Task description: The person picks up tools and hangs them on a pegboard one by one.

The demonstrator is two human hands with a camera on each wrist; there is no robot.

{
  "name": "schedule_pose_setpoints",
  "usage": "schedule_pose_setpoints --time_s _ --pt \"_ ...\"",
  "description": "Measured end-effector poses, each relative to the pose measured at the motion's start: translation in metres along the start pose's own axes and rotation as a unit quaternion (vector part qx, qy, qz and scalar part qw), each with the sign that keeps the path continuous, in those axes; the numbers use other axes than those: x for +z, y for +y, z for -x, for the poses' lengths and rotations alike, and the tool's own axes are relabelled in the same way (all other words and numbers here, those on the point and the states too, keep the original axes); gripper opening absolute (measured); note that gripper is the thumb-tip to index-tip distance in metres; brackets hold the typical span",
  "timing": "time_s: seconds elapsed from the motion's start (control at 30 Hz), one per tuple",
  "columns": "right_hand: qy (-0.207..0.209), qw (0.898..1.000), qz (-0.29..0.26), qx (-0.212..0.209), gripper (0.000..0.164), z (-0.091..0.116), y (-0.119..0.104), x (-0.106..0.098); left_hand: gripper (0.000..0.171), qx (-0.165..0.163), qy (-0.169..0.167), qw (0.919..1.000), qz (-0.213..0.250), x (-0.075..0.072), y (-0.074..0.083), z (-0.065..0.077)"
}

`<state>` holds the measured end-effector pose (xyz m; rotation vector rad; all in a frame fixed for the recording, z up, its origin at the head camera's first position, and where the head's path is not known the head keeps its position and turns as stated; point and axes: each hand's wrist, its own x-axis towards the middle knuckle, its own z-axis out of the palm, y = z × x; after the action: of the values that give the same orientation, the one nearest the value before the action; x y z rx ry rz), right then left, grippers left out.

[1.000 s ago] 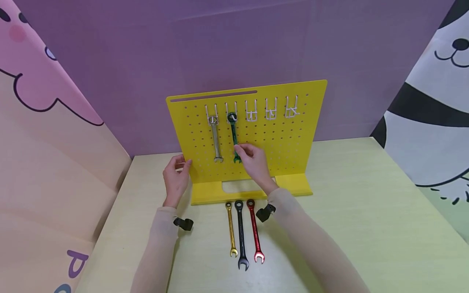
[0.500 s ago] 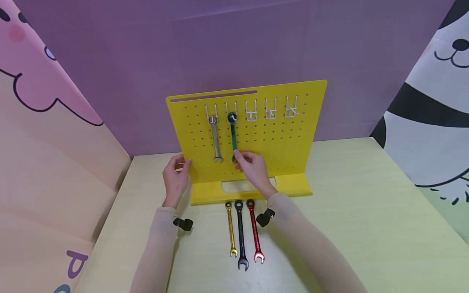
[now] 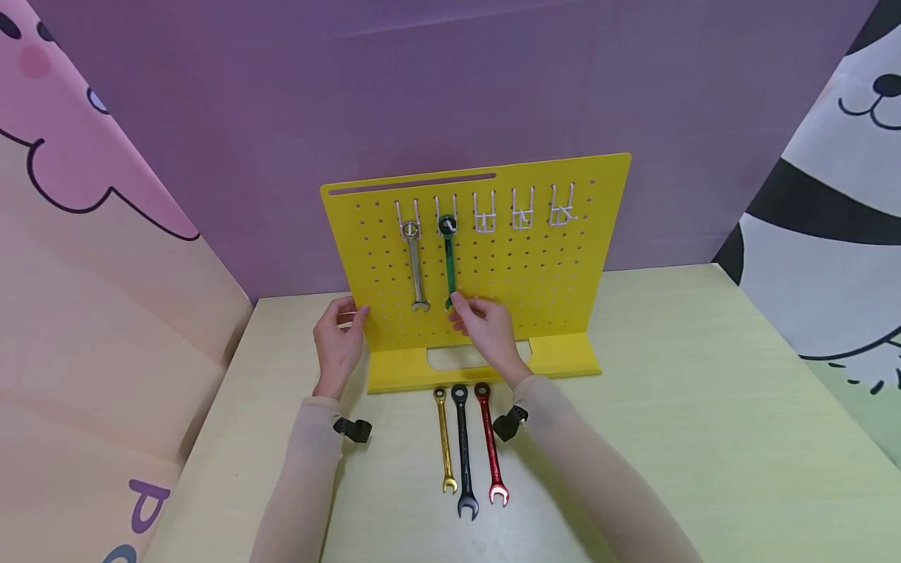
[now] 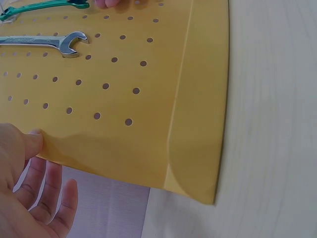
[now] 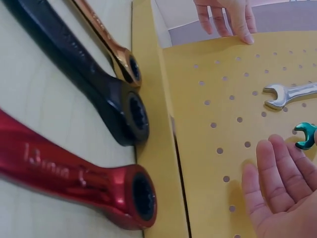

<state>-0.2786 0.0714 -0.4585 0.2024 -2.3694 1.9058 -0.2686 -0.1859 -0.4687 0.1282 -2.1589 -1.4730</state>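
Note:
A yellow pegboard (image 3: 549, 281) stands upright on the table, with a silver wrench (image 3: 415, 270) and a green wrench (image 3: 450, 258) hanging from its hooks. At the board's left edge, my left hand (image 3: 340, 344) holds on, thumb in front and fingers behind. My right hand (image 3: 489, 328) is by the lower end of the green wrench. Its fingers look loosely extended in the right wrist view, beside the wrench's open jaw; the thumb is mostly out of sight there. Whether the thumb still touches the wrench is hard to see.
Three wrenches lie side by side before the board's base: a gold one (image 3: 445, 442), a black one (image 3: 463, 453) and a red one (image 3: 491, 446). White hooks (image 3: 522, 211) line the upper board. A purple backdrop (image 3: 450, 86) rises behind the table.
My right hand has slid down from the green wrench's shaft to its lower end, and its fingers have loosened. The left hand has stayed at the board's edge.

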Motion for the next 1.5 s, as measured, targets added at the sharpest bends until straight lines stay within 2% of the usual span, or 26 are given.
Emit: schedule_pose_setpoints --time_s 0.47,1.2,1.5 --pt "-0.002 0.999 -0.029 0.012 0.059 0.0 0.009 0.002 0.025 0.001 -0.001 1.0 -0.002 0.0 -0.001 -0.001" --pt "-0.019 0.999 -0.029 0.032 0.06 0.005 0.011 -0.006 0.028 -0.006 -0.006 1.0 0.0 0.0 -0.002 -0.001" --pt "-0.036 0.999 -0.016 0.034 0.054 0.017 0.005 -0.011 0.027 -0.004 -0.007 1.0 0.002 0.0 -0.001 0.0"
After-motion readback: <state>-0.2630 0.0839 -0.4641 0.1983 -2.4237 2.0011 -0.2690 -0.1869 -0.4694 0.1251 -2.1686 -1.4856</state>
